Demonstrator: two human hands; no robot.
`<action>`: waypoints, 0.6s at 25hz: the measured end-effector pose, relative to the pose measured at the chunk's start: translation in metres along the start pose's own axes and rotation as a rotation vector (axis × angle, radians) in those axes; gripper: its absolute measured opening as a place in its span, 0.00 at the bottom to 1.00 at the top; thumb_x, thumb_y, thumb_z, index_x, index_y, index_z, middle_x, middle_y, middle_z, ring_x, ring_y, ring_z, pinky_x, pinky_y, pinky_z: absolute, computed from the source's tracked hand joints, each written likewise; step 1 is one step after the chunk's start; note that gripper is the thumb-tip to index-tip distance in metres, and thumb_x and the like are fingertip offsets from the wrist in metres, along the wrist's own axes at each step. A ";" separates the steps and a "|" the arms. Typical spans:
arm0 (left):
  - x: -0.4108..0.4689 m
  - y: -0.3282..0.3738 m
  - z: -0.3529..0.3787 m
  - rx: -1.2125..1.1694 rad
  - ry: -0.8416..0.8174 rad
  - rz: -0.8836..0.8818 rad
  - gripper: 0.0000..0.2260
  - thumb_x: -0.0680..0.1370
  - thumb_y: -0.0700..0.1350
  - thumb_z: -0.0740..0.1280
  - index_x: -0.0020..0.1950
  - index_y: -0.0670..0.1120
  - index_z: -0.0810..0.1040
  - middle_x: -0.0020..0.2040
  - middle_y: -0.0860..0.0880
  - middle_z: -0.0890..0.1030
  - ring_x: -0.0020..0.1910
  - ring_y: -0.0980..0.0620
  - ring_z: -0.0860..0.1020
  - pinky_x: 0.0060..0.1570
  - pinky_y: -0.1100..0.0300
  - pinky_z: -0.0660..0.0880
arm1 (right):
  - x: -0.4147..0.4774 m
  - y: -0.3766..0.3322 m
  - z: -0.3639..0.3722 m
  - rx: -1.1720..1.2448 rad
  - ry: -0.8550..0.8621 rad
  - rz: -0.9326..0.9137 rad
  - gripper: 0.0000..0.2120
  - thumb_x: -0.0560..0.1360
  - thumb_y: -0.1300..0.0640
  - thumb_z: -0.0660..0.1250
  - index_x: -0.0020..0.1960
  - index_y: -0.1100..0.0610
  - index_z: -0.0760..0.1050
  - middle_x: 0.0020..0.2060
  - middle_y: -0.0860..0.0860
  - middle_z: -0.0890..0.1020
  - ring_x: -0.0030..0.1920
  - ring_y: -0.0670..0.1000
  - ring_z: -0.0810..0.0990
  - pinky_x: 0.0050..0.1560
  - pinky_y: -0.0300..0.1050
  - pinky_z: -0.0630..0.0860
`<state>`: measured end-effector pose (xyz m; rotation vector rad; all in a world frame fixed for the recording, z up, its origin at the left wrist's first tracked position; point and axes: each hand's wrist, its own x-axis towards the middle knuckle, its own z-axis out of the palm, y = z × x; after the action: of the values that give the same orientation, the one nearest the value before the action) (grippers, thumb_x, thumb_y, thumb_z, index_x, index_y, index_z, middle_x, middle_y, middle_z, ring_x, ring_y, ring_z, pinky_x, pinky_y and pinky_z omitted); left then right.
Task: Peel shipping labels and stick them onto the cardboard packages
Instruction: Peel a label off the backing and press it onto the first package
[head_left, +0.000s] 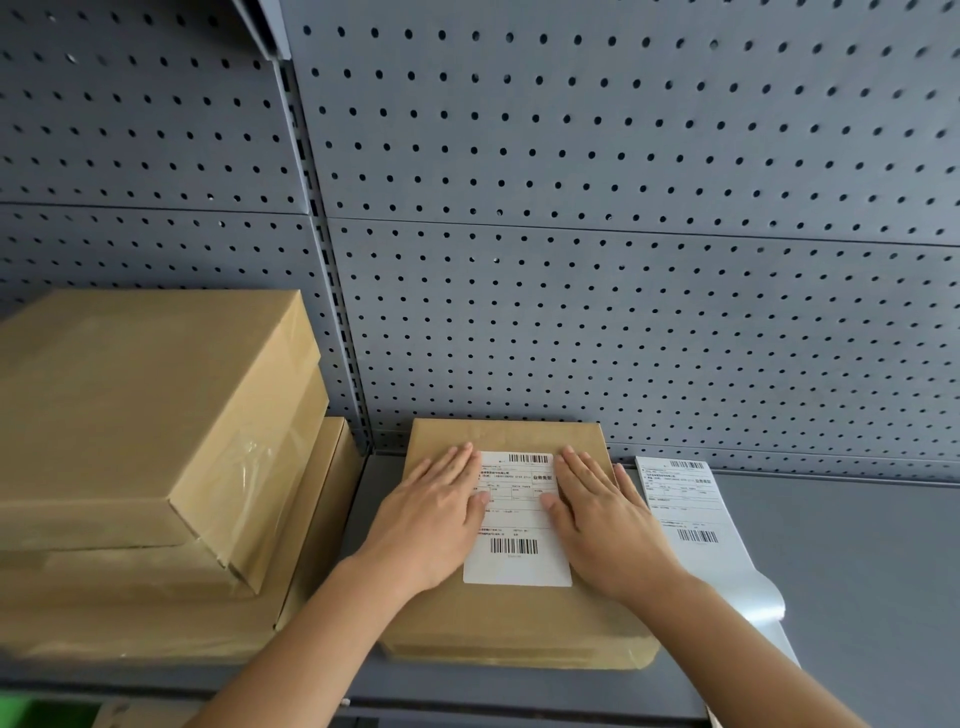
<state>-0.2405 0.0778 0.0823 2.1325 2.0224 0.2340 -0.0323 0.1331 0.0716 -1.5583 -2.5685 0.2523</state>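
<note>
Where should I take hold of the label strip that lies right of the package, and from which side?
Likely at the glossy bare tail of the label strip, at its near end: it curls up off the shelf, while the printed part lies flat. Come from the right, because the package lies close along its left edge.

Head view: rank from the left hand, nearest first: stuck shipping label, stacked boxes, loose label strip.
1. Shipping label: touched by the left hand, on the centre package.
2. Stack of cardboard boxes: just left, apart.
3. Label strip: on the shelf, right, beyond the right hand.
</note>
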 end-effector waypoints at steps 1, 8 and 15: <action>-0.004 0.001 -0.001 -0.008 0.004 0.004 0.27 0.86 0.56 0.45 0.84 0.50 0.43 0.83 0.55 0.42 0.81 0.60 0.42 0.81 0.57 0.43 | -0.004 -0.002 -0.002 0.010 0.002 -0.014 0.41 0.75 0.32 0.31 0.81 0.51 0.49 0.81 0.44 0.50 0.80 0.42 0.45 0.77 0.45 0.36; -0.035 0.021 0.006 0.031 -0.039 0.138 0.28 0.83 0.56 0.39 0.84 0.51 0.43 0.83 0.56 0.41 0.81 0.61 0.40 0.81 0.57 0.43 | -0.034 -0.032 0.005 0.038 -0.043 -0.209 0.29 0.83 0.40 0.40 0.82 0.49 0.46 0.80 0.44 0.48 0.79 0.42 0.42 0.77 0.43 0.35; -0.038 0.018 0.006 0.047 -0.056 0.090 0.32 0.79 0.62 0.31 0.83 0.53 0.41 0.81 0.59 0.39 0.80 0.63 0.39 0.82 0.56 0.44 | -0.042 -0.020 0.007 -0.024 -0.025 -0.135 0.32 0.80 0.37 0.36 0.81 0.48 0.48 0.80 0.41 0.47 0.78 0.38 0.42 0.76 0.49 0.36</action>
<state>-0.2235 0.0388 0.0820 2.2356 1.9218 0.1385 -0.0314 0.0860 0.0676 -1.3899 -2.6915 0.2293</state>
